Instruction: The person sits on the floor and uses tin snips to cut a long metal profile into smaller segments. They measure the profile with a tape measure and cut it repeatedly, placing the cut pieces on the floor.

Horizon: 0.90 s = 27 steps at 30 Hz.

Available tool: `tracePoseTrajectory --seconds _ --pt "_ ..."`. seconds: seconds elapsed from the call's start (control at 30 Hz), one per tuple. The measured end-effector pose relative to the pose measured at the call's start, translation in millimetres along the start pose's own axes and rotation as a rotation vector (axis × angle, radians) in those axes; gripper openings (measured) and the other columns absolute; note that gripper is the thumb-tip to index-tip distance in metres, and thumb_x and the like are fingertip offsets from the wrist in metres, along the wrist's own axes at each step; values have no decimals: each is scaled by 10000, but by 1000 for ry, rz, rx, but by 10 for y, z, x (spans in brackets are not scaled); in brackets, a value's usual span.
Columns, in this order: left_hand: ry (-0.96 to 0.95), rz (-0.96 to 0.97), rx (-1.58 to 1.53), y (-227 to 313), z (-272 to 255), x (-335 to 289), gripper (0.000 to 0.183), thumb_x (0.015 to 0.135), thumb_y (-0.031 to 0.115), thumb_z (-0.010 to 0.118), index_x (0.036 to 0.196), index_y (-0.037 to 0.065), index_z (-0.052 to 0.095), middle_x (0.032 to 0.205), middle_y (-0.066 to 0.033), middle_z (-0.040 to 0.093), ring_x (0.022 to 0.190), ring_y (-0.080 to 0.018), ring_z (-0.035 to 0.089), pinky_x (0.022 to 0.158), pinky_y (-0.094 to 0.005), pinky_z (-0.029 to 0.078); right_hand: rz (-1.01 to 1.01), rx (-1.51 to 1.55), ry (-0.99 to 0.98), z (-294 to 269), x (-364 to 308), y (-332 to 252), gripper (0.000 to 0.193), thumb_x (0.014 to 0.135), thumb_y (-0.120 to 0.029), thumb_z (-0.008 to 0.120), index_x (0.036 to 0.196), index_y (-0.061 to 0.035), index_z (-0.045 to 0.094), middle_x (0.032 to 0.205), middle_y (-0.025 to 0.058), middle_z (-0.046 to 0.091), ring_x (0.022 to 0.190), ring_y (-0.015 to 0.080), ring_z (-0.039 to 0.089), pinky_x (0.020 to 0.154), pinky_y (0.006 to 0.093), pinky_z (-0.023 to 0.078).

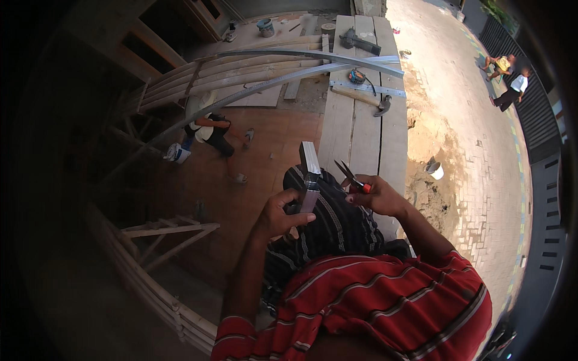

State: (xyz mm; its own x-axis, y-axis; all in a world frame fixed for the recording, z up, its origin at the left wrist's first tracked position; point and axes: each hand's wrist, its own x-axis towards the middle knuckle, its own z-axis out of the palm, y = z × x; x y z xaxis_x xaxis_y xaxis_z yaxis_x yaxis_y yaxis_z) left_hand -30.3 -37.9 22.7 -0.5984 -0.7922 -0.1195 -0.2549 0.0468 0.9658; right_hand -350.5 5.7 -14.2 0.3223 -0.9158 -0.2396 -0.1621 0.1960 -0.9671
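My left hand (282, 214) grips a short piece of metal channel (310, 161) between thumb and fingers, holding it up above my lap. The piece looks bent or cut partway along, with a shiny upper part and a duller lower part. In my right hand (383, 196) is a pair of tin snips (347, 172) with red on the handle. Their dark blades are slightly apart and point up and left, clear of the channel. Patterned black cloth (331, 216) covers my legs beneath both hands.
Ahead, wooden planks (353, 129) carry a hammer (383, 106), a tape measure (356, 76) and a power tool (359, 42). Long metal channels (271, 77) stretch across to the left. A person (212, 131) is on the lower floor; two more people sit and stand far right. A white bucket (435, 170) stands on the sandy ground.
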Motion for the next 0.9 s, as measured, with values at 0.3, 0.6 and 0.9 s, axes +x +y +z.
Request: tracePoseTrajectory --seconds 0.3,0.6,0.9 --pt "-129 -103 -127 -13 96 102 362 820 122 902 1112 -26 747 971 -46 693 881 -113 681 752 -282 578 53 -460 -211 -2 -153 -338 317 980 -221 730 1221 -21 684 861 213 711 812 363 699 762 455 540" --pt "-218 -227 -227 -11 172 194 357 844 102 866 1131 -61 729 1011 -50 634 919 -151 684 768 -304 637 72 -366 -117 72 -158 -258 261 986 -212 693 1129 6 682 861 244 708 793 376 695 763 473 538" --pt "-332 -172 -97 -89 195 400 436 870 146 871 1223 -63 724 1065 -71 664 967 -159 692 770 -300 630 162 -301 -109 29 -217 -73 270 985 -236 719 1102 8 703 903 251 729 846 409 711 796 484 545"
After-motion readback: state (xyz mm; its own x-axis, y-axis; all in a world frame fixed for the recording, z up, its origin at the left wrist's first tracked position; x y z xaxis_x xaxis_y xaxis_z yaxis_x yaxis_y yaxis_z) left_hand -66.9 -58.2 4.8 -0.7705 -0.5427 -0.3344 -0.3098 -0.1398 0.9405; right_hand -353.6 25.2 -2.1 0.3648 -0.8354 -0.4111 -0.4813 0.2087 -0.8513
